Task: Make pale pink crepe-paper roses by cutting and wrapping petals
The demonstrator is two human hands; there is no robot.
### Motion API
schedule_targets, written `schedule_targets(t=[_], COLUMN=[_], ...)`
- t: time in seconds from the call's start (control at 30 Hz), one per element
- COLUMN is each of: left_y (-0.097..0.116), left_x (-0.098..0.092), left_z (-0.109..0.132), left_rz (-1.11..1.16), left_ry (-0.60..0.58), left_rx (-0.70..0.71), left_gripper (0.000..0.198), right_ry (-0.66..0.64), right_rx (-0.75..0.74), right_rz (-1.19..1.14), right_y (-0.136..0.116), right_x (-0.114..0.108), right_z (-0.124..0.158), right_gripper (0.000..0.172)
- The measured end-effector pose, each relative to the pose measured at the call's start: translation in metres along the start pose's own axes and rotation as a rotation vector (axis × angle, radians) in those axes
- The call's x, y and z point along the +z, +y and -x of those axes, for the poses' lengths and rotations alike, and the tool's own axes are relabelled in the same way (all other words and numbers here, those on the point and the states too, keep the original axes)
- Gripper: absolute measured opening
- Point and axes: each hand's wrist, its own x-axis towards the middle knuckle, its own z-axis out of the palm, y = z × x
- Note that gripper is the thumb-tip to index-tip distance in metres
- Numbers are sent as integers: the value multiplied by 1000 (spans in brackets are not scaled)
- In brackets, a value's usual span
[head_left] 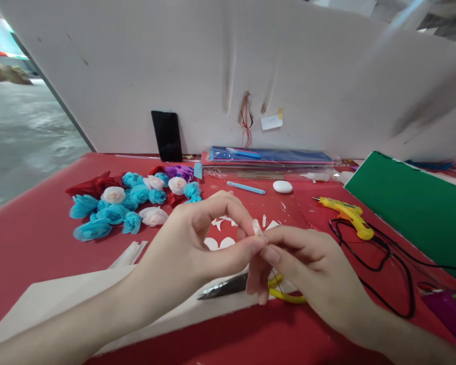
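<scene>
Between the fingertips of my left hand (pixel 213 238) and my right hand (pixel 304 263) is a small rolled white strip (pixel 257 227), which looks like crepe paper. My left thumb and forefinger pinch it from the left. The right thumb and forefinger press together at its lower end. Below the hands, scissors with yellow handles (pixel 289 296) and a dark blade (pixel 226 287) lie on a large white sheet (pixel 61 299). Just behind my fingers, white rounded paper cut-outs (pixel 227 243) and scraps lie on the red table, partly hidden.
Paper flowers (pixel 112 214) in blue, white, red and purple are piled at the left. A phone (pixel 167 136) leans on the back wall. To the right lie a yellow glue gun (pixel 344 213), its black cable (pixel 410 284) and a green board (pixel 414 213). A blue pen (pixel 246 188) lies behind.
</scene>
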Motion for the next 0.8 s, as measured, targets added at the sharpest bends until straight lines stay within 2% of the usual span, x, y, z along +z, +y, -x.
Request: schedule_targets(t=[0.17, 0.3, 0.37, 0.47, 0.57, 0.67, 0.8], left_y=[4, 10, 11, 10, 8, 8, 11], left_x=[2, -3, -7, -11, -11, -11, -16], left_z=[0, -1, -2, -1, 0, 2, 3], left_rz=[37, -102, -217, -432, -656, -772, -844], left_ry=[-17, -18, 3, 86, 183, 232, 210], left_rx=[-38, 16, 136, 459, 715, 780, 761], left_gripper=[16, 15, 12, 3, 12, 17, 16], right_ry=[-6, -45, -68, -94, -130, -153, -177], right_rx=[-63, -38, -34, -20, -20, -4, 22], right_rz=[86, -54, -143, -234, -279, -324, -363], right_y=[-1, 1, 3, 4, 4, 4, 4], right_x=[4, 3, 1, 0, 2, 3, 3], right_z=[4, 8, 9, 11, 11, 10, 10], right_gripper=[25, 30, 30, 27, 26, 26, 26])
